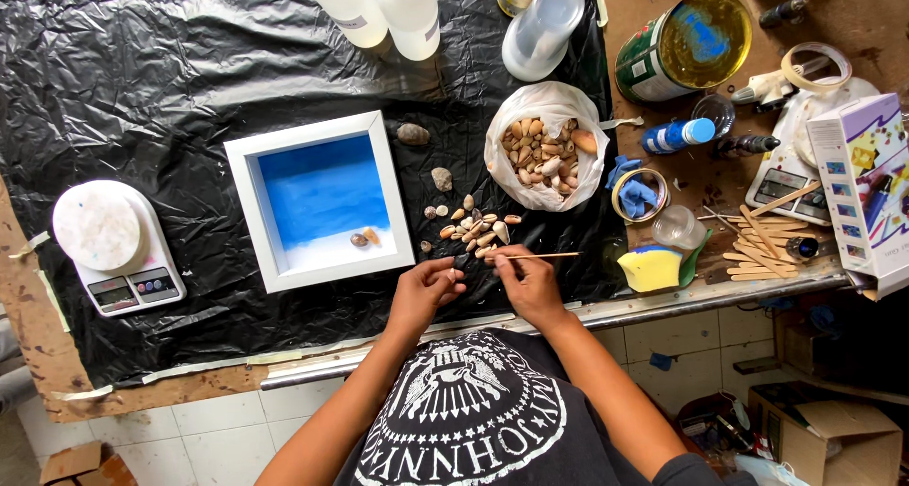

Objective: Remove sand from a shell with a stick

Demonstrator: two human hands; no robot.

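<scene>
My left hand (pixel 423 293) pinches a small shell (pixel 458 276) at the near edge of the black plastic sheet (pixel 142 88). Close beside it, my right hand (pixel 528 282) holds a thin wooden stick (pixel 540 255) that points to the right. Just beyond both hands lies a loose pile of small shells (pixel 473 228). To the left stands a white square frame (pixel 317 200) with a blue and white inside and two shells (pixel 365 239) in it. A white plastic bag of shells (pixel 546 147) is open farther back.
A small white scale (pixel 114 247) sits at the left. Two white bottles (pixel 383 10), a clear cup (pixel 542 29) and a paint can (pixel 684 45) stand at the back. Wooden sticks (pixel 762 244), a yellow sponge (pixel 650 268), tape rolls, a blue-capped bottle (pixel 677 135) and a box (pixel 869 188) crowd the right.
</scene>
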